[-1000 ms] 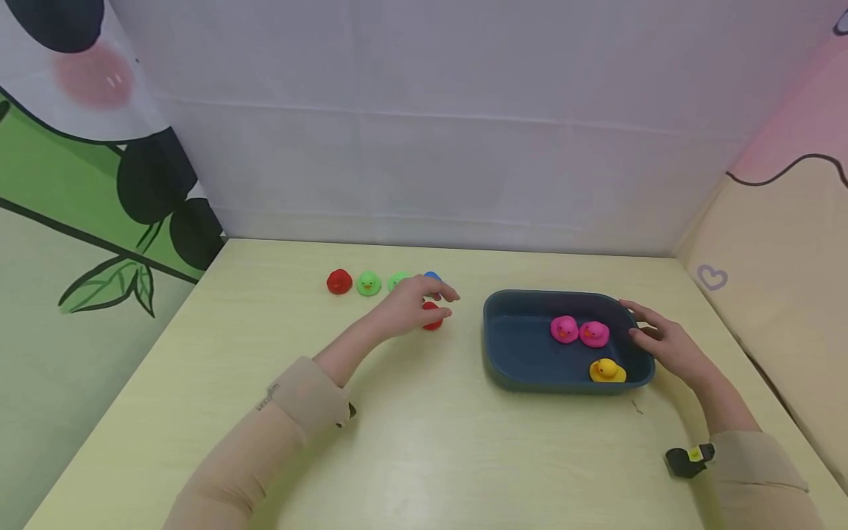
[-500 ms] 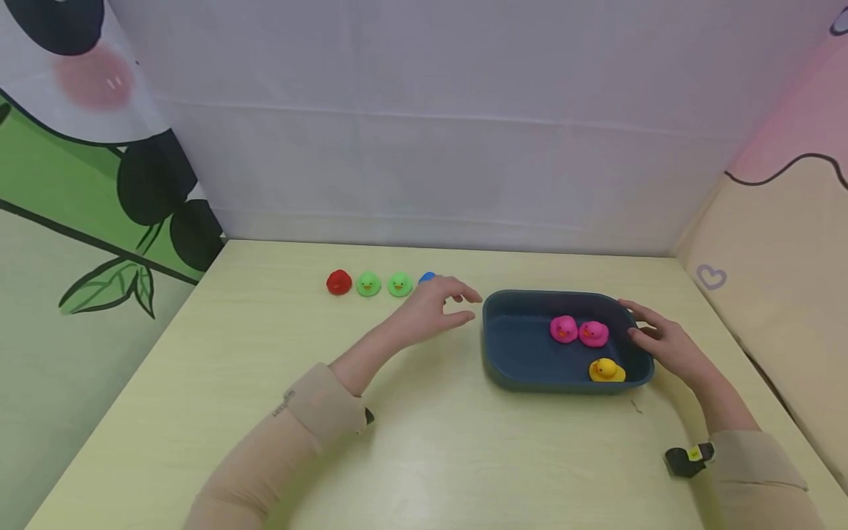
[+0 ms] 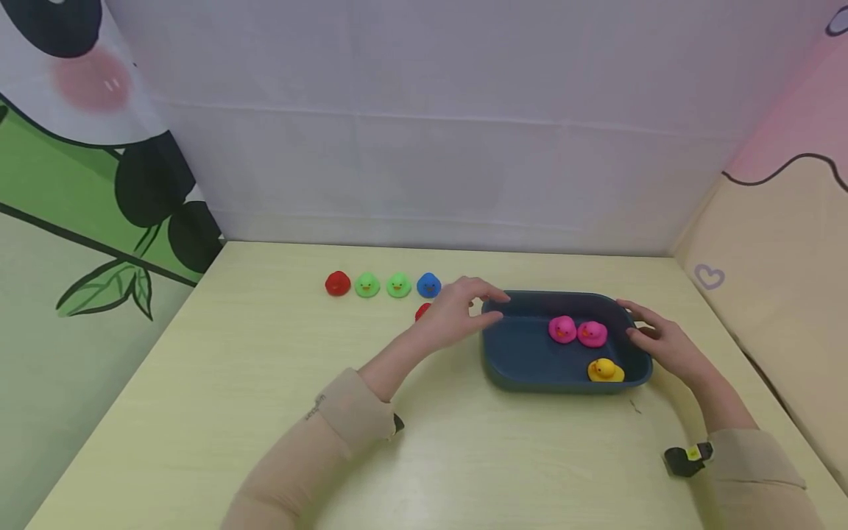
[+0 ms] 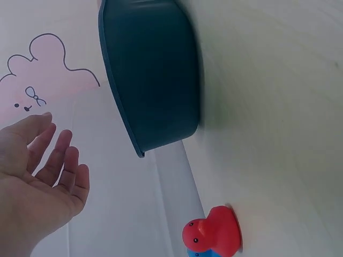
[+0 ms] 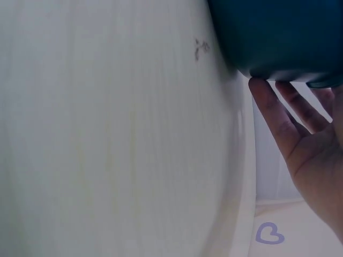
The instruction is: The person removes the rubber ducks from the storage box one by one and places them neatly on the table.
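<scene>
My left hand (image 3: 460,316) hovers at the left rim of a dark blue plastic bin (image 3: 523,361), fingers loosely bent and nothing between them. The left wrist view confirms the empty palm of that hand (image 4: 45,176) beside the bin (image 4: 150,75). My right hand (image 3: 669,346) holds the bin's right rim; its fingers (image 5: 276,115) touch the outer wall in the right wrist view. Inside the bin lie two pink rubber ducks (image 3: 562,330) and a yellow rubber duck (image 3: 605,370). Behind my left hand a red rubber duck (image 3: 422,312) is partly hidden.
Along the back of the table (image 3: 265,368) stand a red duck (image 3: 338,283), two green ducks (image 3: 367,285) and a blue duck (image 3: 428,285) in a row. A white cloth wall (image 3: 424,177) rises behind, with printed side walls left and right.
My left hand has moved right, from over the front red duck to the bin's left rim, uncovering the blue duck. The right hand and bin stay put.
</scene>
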`<state>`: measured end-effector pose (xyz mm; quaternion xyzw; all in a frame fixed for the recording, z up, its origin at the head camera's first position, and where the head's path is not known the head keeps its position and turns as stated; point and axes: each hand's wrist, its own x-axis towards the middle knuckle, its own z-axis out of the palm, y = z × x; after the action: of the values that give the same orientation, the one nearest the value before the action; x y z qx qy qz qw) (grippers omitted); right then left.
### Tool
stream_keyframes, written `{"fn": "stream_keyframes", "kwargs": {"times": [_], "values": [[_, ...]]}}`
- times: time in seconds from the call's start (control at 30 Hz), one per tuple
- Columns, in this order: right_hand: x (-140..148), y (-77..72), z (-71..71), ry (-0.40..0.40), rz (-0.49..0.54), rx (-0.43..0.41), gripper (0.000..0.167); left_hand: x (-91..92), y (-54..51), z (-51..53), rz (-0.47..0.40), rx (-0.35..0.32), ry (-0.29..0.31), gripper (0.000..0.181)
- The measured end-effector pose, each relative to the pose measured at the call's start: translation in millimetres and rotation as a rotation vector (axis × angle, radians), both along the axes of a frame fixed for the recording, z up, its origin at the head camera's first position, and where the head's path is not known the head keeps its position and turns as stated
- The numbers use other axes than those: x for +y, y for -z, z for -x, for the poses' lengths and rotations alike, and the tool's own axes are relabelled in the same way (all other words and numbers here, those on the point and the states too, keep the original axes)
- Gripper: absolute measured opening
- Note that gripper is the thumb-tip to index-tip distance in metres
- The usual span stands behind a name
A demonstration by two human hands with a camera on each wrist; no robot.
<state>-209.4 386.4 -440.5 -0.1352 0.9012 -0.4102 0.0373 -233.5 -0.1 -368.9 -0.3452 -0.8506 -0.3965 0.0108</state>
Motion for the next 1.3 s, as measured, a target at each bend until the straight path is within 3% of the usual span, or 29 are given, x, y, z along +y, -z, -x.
{"fn": "stream_keyframes", "kwargs": {"times": [0.47, 1.3], "values": [[1.3, 0.8, -1.6, 0.009, -0.018, 0.008, 0.052, 29.0, 9.6, 6.1, -0.019, -0.030, 0.080, 0.032], [-0.1, 0.8, 0.1, -0.002, -0.010, 0.030, 0.051, 82.9, 31.1, 27.1, 0.161, -0.011, 0.210, 0.039]]}}
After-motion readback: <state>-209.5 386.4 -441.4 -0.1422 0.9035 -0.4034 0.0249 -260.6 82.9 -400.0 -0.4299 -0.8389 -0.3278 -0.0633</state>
